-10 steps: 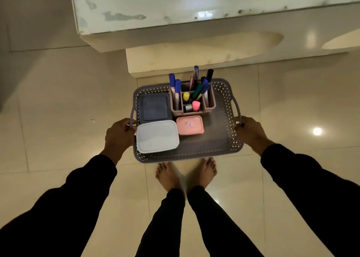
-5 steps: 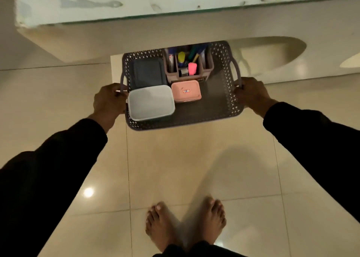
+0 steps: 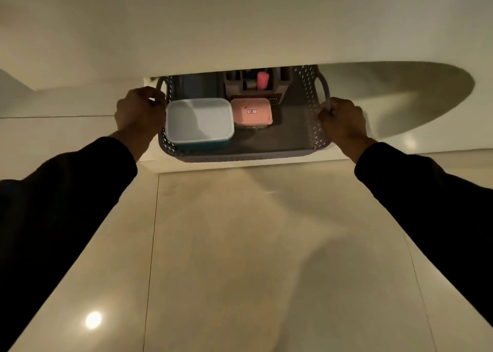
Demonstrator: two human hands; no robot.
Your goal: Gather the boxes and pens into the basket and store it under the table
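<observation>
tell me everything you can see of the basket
The basket is grey, plastic-looking, rectangular, with perforated walls and a loop handle at each end. It sits level on a low pale ledge, its far half hidden under the table. The left hand and right hand grip the handles. Inside are a white-lidded box, a pink box and a pen holder.

You are looking down at a floor (image 3: 266,258) of large, glossy beige tiles with thin dark grout lines running away from you. A round spot of reflected light (image 3: 93,320) sits on the tiles at lower left, and a fainter one (image 3: 410,141) shows at the right. Above, the pale underside and edge of the table (image 3: 240,26) fill the upper part of your view, with a low cream base ledge (image 3: 240,166) beneath. An oval recess (image 3: 400,98) lies in shadow at right
</observation>
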